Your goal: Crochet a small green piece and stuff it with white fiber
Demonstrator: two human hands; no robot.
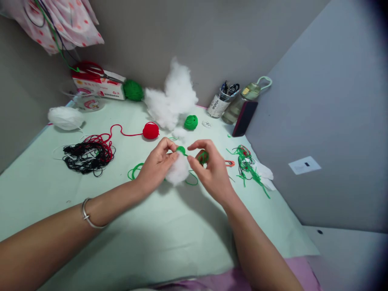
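My left hand (157,163) is closed around a tuft of white stuffing (178,171) and pinches a small green crocheted piece (181,150) at its fingertips. My right hand (212,167) is closed too, pinching the green yarn strand next to that piece, with more green yarn (203,157) looped round its fingers. A loose green strand (135,169) trails on the pale green table cover (121,226) below both hands. A silver bangle (86,214) sits on my left wrist.
A red yarn ball (150,130), a green ball (190,122) and a pile of white stuffing (172,97) lie behind the hands. A black and red thread tangle (87,154) lies left, green scraps (247,163) right. Box, jar, bottle and phone line the wall.
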